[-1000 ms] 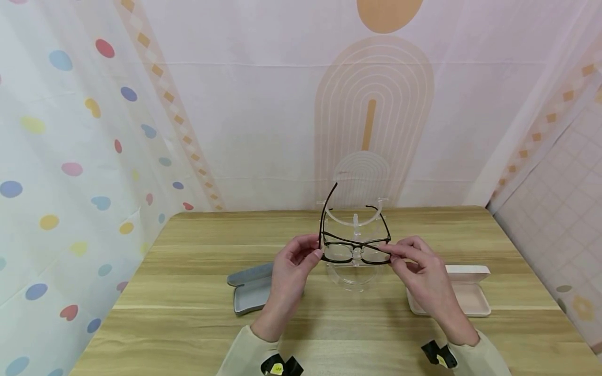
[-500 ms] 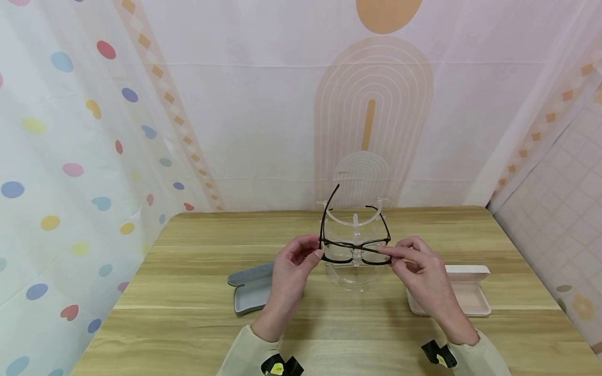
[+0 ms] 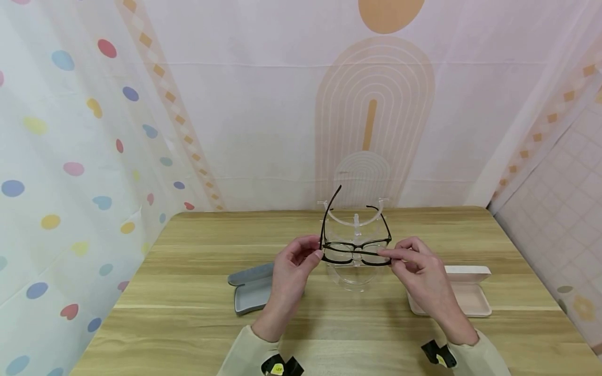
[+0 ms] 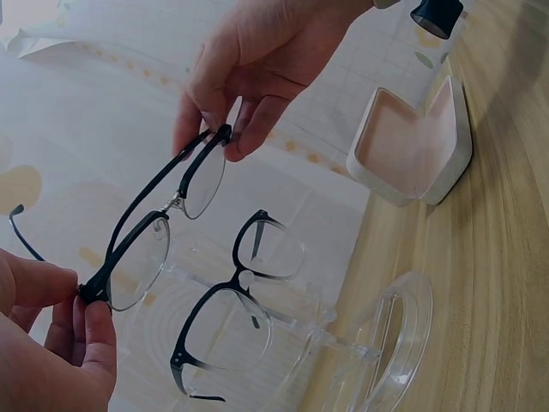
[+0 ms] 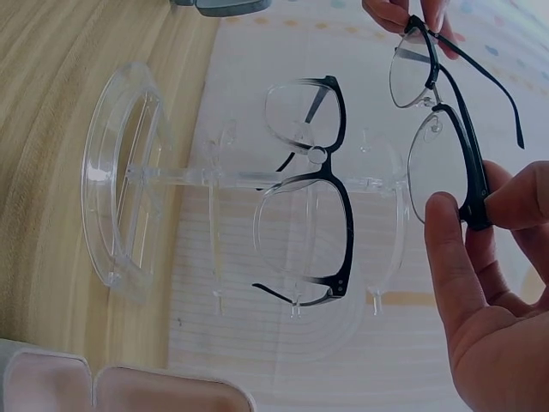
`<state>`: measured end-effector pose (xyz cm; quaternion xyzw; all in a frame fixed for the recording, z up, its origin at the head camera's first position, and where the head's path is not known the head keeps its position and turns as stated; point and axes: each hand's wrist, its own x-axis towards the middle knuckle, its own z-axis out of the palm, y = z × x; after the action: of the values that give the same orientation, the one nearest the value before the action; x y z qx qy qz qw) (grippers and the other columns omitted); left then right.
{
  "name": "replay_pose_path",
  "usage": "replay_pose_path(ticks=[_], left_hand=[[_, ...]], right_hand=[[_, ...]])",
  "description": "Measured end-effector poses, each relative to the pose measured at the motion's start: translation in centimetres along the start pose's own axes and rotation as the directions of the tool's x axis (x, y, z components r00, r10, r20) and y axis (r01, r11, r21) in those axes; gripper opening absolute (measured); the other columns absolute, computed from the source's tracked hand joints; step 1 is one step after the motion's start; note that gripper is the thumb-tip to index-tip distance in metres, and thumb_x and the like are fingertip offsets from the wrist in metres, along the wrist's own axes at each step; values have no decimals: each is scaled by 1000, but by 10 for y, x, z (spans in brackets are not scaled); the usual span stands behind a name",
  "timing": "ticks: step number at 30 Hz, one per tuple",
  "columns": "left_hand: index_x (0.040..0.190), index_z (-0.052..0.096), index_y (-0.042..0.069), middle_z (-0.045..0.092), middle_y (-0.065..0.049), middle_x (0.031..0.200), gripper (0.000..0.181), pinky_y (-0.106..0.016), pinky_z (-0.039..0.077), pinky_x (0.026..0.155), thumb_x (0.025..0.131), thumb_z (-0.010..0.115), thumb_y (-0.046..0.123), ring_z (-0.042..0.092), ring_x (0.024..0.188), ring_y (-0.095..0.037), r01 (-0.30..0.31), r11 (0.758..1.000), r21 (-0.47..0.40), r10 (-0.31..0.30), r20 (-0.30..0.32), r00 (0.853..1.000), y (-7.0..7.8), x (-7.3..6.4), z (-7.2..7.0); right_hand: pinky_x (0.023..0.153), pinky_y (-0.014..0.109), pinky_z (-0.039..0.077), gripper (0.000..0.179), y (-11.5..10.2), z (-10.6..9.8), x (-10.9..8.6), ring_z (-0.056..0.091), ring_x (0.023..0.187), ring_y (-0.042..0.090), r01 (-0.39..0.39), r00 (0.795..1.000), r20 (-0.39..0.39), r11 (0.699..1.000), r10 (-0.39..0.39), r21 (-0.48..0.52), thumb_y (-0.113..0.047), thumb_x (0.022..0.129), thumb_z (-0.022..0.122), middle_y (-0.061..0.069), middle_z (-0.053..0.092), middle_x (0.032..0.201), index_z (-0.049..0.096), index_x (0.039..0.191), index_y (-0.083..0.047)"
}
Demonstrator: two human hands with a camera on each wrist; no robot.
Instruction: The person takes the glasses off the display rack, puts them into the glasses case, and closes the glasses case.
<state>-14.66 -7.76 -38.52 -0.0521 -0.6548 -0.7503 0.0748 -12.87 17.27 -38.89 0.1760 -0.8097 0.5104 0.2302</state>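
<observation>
Both hands hold a pair of black half-rim eyeglasses [image 5: 470, 172] in front of a clear display stand [image 5: 99, 189]. My left hand [image 3: 289, 274] pinches the left end of the frame, at the hinge. At the opposite end, my right hand [image 3: 423, 274] has thumb and fingers around the hinge corner. One temple lies folded across behind the lenses; the other, on the left, sticks out away from me. A second pair of eyeglasses [image 4: 204, 311], dark on top and clear below, rests on the stand with its temples spread.
A grey glasses case [image 3: 254, 297] lies open on the wooden table [image 3: 188, 261], partly behind the left hand. To the right is an open white case [image 3: 472, 300] with a pink lining. A patterned curtain [image 3: 258, 130] hangs behind the table.
The right temple of the held eyeglasses has swung down from a slant to nearly flat along the frame. The left temple's tip has shifted slightly right. Both hands stay in place.
</observation>
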Motion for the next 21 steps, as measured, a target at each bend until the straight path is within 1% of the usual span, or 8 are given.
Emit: replay_pose_path(ticks=[7, 12, 13, 15, 17, 20, 21], left_hand=[[117, 69, -9, 68, -9, 104, 26, -22, 53, 80, 91, 68, -11, 63, 95, -17, 0, 1000, -9, 0, 1, 1000, 0, -1, 0], [117, 69, -9, 68, -10, 104, 26, -22, 53, 80, 91, 68, -10, 63, 95, -17, 2, 1000, -4, -2, 2, 1000, 0, -1, -1], [118, 69, -9, 68, -10, 104, 26, -22, 53, 80, 91, 68, -10, 63, 95, -17, 2, 1000, -4, -2, 2, 1000, 0, -1, -1], [118, 69, -8, 69, -10, 105, 26, -22, 53, 80, 91, 68, -10, 63, 95, -17, 1, 1000, -3, -1, 2, 1000, -1, -1, -1], [118, 70, -8, 69, -11, 105, 26, -22, 53, 81, 92, 68, -10, 63, 95, -17, 0, 1000, -3, 0, 4, 1000, -1, -1, -1], [117, 70, -8, 70, -11, 106, 25, -23, 54, 82, 92, 68, -9, 64, 96, -18, -1, 1000, -6, 1, 6, 1000, -1, -1, -1], [117, 70, -8, 70, -11, 106, 25, -23, 54, 83, 92, 68, -8, 64, 96, -18, -1, 1000, -7, 1, 6, 1000, -1, -1, -1]], right_hand=[[43, 21, 35, 38, 0, 0, 0, 40, 52, 1, 11, 1000, 0, 1000, -11, -21, 18, 86, 62, -1, 60, 95, 84, 101, -10], [43, 20, 34, 38, -1, 1, 0, 38, 52, 0, 22, 1000, -1, 999, -22, -23, 18, 85, 62, 0, 61, 94, 84, 101, -10], [43, 19, 34, 39, -1, 0, 1, 40, 53, 0, 20, 1000, -2, 999, -21, -25, 18, 85, 62, 0, 61, 94, 84, 101, -10], [48, 15, 41, 39, -2, 1, 0, 49, 60, 1, 11, 1000, 0, 1000, -11, -14, 18, 86, 61, 0, 62, 95, 83, 103, -9], [58, 13, 50, 38, -2, 1, 0, 57, 71, 2, -10, 1000, 1, 1000, 10, -6, 17, 88, 61, 0, 64, 97, 82, 105, -9], [73, 19, 59, 34, -1, 1, -1, 65, 89, 6, -48, 999, 6, 999, 48, 12, 15, 90, 61, 0, 67, 100, 80, 105, -8], [75, 20, 59, 32, -1, 1, -1, 66, 90, 7, -58, 998, 8, 998, 58, 15, 15, 90, 61, 0, 68, 101, 79, 104, -8]])
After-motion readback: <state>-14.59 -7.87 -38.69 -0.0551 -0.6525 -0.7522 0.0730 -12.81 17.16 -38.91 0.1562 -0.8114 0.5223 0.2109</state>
